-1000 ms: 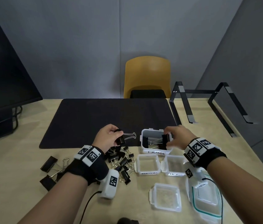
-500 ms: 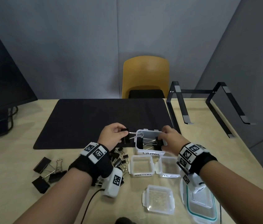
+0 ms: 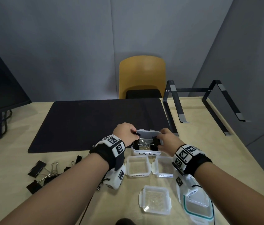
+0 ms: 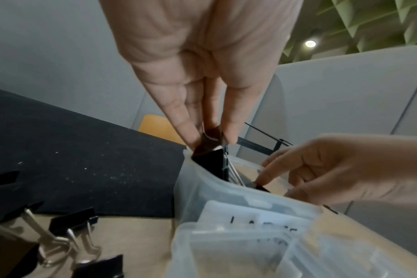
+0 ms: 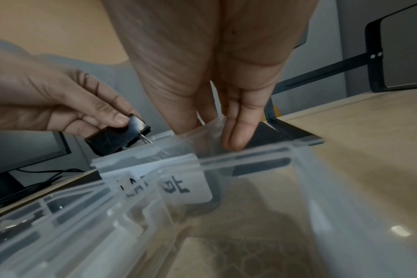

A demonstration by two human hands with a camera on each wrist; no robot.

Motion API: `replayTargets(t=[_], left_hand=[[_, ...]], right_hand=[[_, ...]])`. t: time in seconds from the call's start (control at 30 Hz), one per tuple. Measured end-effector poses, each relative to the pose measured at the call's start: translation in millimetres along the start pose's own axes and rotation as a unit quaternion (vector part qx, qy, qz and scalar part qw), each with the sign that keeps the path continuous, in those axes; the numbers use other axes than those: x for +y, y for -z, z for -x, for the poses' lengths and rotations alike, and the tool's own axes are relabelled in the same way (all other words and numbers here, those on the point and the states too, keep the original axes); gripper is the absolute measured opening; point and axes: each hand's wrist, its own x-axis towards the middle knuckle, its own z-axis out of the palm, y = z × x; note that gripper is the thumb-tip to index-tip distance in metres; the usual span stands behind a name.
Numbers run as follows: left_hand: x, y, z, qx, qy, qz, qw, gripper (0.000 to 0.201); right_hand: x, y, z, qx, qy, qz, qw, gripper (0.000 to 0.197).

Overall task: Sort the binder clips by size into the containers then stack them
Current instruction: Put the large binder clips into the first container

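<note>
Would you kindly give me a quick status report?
Left hand pinching a clip over the LARGE box. Right hand holds another clip inside. Nothing blocking.

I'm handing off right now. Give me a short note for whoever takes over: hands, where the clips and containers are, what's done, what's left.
Left hand: pinches a large binder clip at the left rim of the LARGE container, partly lowered in.
Right hand: fingers at that container's right edge, on a black clip.
Done: large clips lie in the LARGE container.
Left: more large clips wait on the table, left; the two smaller containers in front look empty; lids lie nearest the person. Nothing is stacked yet.
</note>
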Motion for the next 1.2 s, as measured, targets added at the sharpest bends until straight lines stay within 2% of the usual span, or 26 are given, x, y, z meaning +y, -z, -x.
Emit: replayTargets(t=[0.27, 0.37, 0.5, 0.6, 0.7, 0.87, 1.07, 1.2], left_hand=[[14.7, -12.1, -3.4, -0.066, -0.074, -0.163, 0.982, 0.021], [14.6, -15.9, -5.2, -0.054, -0.084, -0.201, 0.974, 0.019], [8.6, -19.7, -10.6, -0.026, -0.139, -0.280, 0.949, 0.025], [-1.9, -21.3, -12.2, -0.049, -0.117, -0.262, 0.957, 0.023], [-11.9, -22.4, -9.3, -0.061, -0.083, -0.213, 0.972, 0.032], [-20.4, -26.2, -5.8, -0.120, -0.019, -0.146, 0.982, 0.045], [-18.8, -24.0, -7.6, -0.111, -0.017, -0.123, 0.986, 0.037], [-22.6, -23.6, -4.3, -0.116, -0.032, -0.123, 0.985, 0.042]], right_hand=[[0.4, -1.9, -1.1, 0.006, -0.004, -0.002, 1.000, 0.041], [0.7, -1.1, -0.5, 0.010, -0.004, -0.002, 1.000, 0.047], [0.0, 0.6, 0.8, 0.009, -0.001, 0.008, 1.000, 0.050], [-1.1, 2.1, 2.0, 0.004, -0.008, 0.013, 1.000, 0.050], [-0.9, 1.9, 2.2, -0.001, -0.013, 0.013, 1.000, 0.050], [-4.9, 0.8, 0.8, -0.006, -0.018, 0.014, 1.000, 0.047], [-8.2, -0.8, -1.1, -0.007, -0.039, 0.026, 0.999, 0.047], [-8.3, -0.5, 1.6, -0.009, -0.044, 0.017, 0.999, 0.045]])
